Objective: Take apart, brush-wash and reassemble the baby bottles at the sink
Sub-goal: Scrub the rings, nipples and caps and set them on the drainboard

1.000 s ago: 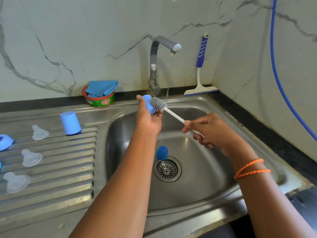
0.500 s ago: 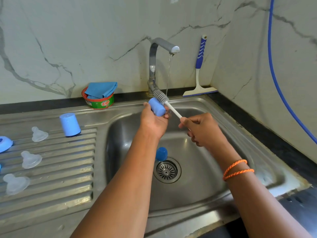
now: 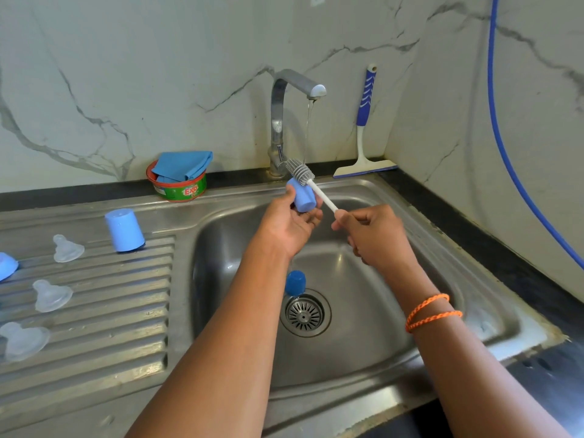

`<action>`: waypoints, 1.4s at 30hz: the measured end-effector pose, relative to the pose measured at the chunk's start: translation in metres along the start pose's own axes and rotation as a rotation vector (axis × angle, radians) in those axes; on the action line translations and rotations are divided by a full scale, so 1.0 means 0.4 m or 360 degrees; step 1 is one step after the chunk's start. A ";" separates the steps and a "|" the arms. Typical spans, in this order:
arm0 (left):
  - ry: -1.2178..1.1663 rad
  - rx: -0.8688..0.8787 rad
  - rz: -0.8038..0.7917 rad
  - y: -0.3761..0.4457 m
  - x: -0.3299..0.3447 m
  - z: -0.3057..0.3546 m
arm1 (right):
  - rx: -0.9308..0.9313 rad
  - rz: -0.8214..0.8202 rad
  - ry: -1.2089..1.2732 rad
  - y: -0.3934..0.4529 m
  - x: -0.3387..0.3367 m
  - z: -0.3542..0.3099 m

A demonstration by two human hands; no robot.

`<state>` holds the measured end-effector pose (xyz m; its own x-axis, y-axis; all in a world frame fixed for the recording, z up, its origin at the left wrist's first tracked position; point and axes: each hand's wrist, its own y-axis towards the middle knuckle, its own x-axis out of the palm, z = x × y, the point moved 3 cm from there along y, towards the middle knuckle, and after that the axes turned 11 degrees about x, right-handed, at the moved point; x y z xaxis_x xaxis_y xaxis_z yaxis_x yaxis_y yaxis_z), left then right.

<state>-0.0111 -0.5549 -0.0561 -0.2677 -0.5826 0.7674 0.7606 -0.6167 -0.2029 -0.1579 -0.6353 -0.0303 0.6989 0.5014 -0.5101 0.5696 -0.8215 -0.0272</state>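
Note:
My left hand (image 3: 289, 224) holds a light blue bottle cap (image 3: 302, 197) above the sink basin (image 3: 363, 295), just in front of the tap (image 3: 281, 121). My right hand (image 3: 369, 235) grips the white handle of a bottle brush (image 3: 311, 181); its grey bristle head lies against the cap's outside, at the far end. A thin stream of water runs from the spout. A darker blue cap (image 3: 295, 282) lies in the basin beside the drain (image 3: 305, 312). Another light blue cap (image 3: 124, 230) stands upside down on the drainboard, with three clear teats (image 3: 52, 295) left of it.
A green and red soap tub (image 3: 178, 186) with a blue cloth on top sits at the back ledge. A blue-handled squeegee (image 3: 363, 128) leans in the corner. A blue hose (image 3: 505, 137) hangs along the right wall. A blue ring part (image 3: 6, 265) shows at the left edge.
Both hands have moved closer to the tap. The brush head has come off the cap's mouth and now lies along the cap's outside, and the cap has tilted in my left hand.

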 end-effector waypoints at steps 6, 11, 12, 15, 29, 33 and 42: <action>-0.0405 0.0098 0.0151 0.017 -0.012 0.022 | 0.0161 -0.0384 0.0011 -0.012 -0.024 -0.006; -0.0287 0.0185 0.0116 0.038 -0.023 0.015 | 0.0143 -0.0377 0.0001 -0.014 -0.052 -0.005; -0.0211 0.0178 0.0105 0.040 -0.022 0.008 | 0.0102 -0.0263 -0.0030 -0.011 -0.053 -0.006; -0.0129 0.0143 0.0129 0.047 -0.030 0.005 | 0.0007 -0.0022 -0.0098 -0.004 -0.057 -0.008; -0.0152 0.0253 0.0312 0.046 -0.044 0.006 | -0.0124 -0.0059 -0.0558 -0.018 -0.117 -0.016; 0.0012 0.0249 0.0309 0.044 -0.050 0.000 | -0.0232 0.0140 -0.0768 -0.025 -0.110 -0.024; -0.0095 0.0363 0.0389 0.048 -0.055 0.002 | -0.0122 0.0095 -0.0716 -0.009 -0.115 -0.010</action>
<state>0.0099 -0.5536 -0.0762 -0.0309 -0.6624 0.7485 0.9126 -0.3242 -0.2492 -0.1904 -0.6542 -0.0032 0.4839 0.2722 -0.8317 0.5760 -0.8146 0.0686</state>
